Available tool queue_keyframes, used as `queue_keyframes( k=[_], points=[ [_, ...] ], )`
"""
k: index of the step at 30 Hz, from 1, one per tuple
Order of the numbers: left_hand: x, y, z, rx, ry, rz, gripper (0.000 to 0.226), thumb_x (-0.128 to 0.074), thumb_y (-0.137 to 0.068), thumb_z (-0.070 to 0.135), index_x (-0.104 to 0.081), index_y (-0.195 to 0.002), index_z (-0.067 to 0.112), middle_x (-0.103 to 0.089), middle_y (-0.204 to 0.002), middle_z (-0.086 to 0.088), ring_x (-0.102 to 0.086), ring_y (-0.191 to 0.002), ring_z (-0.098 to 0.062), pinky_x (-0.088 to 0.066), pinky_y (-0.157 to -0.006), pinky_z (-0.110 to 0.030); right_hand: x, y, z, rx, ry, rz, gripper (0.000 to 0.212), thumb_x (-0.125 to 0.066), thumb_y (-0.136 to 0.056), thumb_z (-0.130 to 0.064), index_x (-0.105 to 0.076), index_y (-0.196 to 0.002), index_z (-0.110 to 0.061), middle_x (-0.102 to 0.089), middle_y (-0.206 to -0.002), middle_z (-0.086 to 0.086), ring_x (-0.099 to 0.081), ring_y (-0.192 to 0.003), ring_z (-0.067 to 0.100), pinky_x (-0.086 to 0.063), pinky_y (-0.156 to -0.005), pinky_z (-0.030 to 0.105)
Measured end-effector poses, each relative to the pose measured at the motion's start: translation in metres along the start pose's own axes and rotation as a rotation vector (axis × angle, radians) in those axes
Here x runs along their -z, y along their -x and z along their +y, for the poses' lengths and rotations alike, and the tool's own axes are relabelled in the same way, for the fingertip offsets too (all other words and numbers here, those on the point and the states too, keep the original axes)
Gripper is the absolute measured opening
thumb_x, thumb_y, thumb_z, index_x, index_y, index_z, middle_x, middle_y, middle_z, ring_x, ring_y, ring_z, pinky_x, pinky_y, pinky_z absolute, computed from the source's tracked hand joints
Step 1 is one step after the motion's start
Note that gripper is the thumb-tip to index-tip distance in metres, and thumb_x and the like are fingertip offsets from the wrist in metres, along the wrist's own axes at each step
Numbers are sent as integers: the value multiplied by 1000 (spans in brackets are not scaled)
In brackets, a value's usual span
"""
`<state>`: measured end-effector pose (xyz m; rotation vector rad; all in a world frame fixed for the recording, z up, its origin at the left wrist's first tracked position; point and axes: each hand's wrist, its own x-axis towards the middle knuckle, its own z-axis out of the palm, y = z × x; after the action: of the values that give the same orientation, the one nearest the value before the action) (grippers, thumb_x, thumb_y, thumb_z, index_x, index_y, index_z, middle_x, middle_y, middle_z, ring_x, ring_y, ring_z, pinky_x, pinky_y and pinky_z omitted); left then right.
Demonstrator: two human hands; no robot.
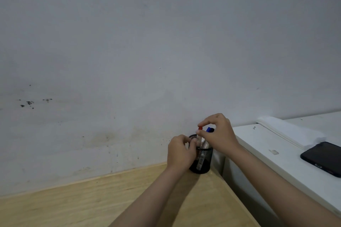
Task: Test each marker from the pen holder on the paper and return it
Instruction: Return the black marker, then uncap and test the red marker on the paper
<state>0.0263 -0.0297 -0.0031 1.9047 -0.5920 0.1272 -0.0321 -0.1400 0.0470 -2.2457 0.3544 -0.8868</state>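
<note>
right hand (pixel 218 131) grip pinching red-capped marker (pixel 199 131), left hand (pixel 181 151) gripping pen holder (pixel 203 160) — no legible writing

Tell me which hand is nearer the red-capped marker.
Right. The right hand pinches the red-capped marker at its top; the left hand grips the side of the pen holder, lower down.

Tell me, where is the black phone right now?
The black phone lies at the far right of the head view, on the white surface, beside white paper.
</note>
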Motion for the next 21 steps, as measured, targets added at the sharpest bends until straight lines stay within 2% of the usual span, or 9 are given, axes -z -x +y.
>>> queue_keyframes(
  k=[2, 3, 4, 6, 9, 12, 15, 18, 21],
  points=[
    [13, 5, 12, 184, 215, -51, 35, -55, -88, 36, -64, -76, 4, -63, -73, -3, -57, -62, -12, -48, -54, -17, 13, 17, -20, 81, -90, 42, 25, -79, -69, -17, -66, -72, -37, -53, -95, -8, -49, -109, 19, -35, -87, 19],
    [21, 9, 19, 299, 347, -123, 39, -54, -88, 38, -65, -76, 3, -65, -71, -6, -59, -60, -15, -53, -60, -26, 19, 28, -30, 120, -124, 60, 27, -79, -68, -16, -66, -72, -39, -53, -93, -10, -50, -106, 17, -34, -84, 13],
    [31, 14, 28, 407, 490, -216, 39, -53, -89, 39, -66, -79, 4, -66, -72, -7, -60, -61, -16, -53, -64, -29, 24, 39, -38, 155, -157, 76, 28, -80, -68, -15, -67, -72, -39, -54, -92, -10, -50, -103, 16, -34, -82, 7],
    [52, 26, 45, 534, 751, -372, 35, -52, -90, 39, -66, -82, 8, -66, -69, -4, -63, -62, -15, -53, -66, -28, 32, 62, -52, 202, -216, 97, 28, -81, -67, -13, -70, -73, -37, -55, -89, -8, -53, -100, 17, -37, -81, 8],
    [80, 46, 64, 567, 939, -369, 23, -57, -89, 27, -62, -76, 9, -63, -58, 0, -65, -50, -10, -58, -56, -24, 39, 96, -68, 211, -289, 95, 27, -83, -63, -8, -74, -75, -31, -56, -84, -8, -56, -96, 18, -39, -83, 12],
    [107, 70, 79, 516, 930, -295, 13, -58, -88, 18, -63, -86, 6, -61, -67, -4, -62, -49, -10, -55, -48, -22, 50, 121, -86, 219, -314, 30, 32, -86, -59, -13, -74, -81, -33, -59, -91, -2, -58, -94, 13, -38, -81, 6],
    [135, 97, 82, 364, 766, -254, 18, -54, -90, 20, -65, -101, 12, -62, -77, 0, -58, -70, -13, -50, -62, -26, 56, 136, -106, 171, -382, 29, 34, -83, -65, -18, -72, -95, -30, -64, -98, 2, -62, -91, 5, -46, -79, 10],
    [158, 126, 80, 167, 590, -247, 21, -54, -91, 22, -66, -108, 19, -60, -81, 3, -55, -78, -11, -48, -69, -26, 51, 145, -129, 50, -532, 53, 28, -76, -73, -19, -69, -100, -23, -65, -85, 1, -62, -76, 7, -50, -69, 14],
    [177, 150, 77, 40, 493, -253, 17, -60, -88, 18, -68, -102, 20, -62, -80, 1, -56, -73, -9, -48, -65, -21, 39, 156, -151, -30, -633, -17, 16, -71, -78, -22, -69, -94, -19, -69, -78, 1, -63, -75, 13, -52, -72, 24]
  ],
)
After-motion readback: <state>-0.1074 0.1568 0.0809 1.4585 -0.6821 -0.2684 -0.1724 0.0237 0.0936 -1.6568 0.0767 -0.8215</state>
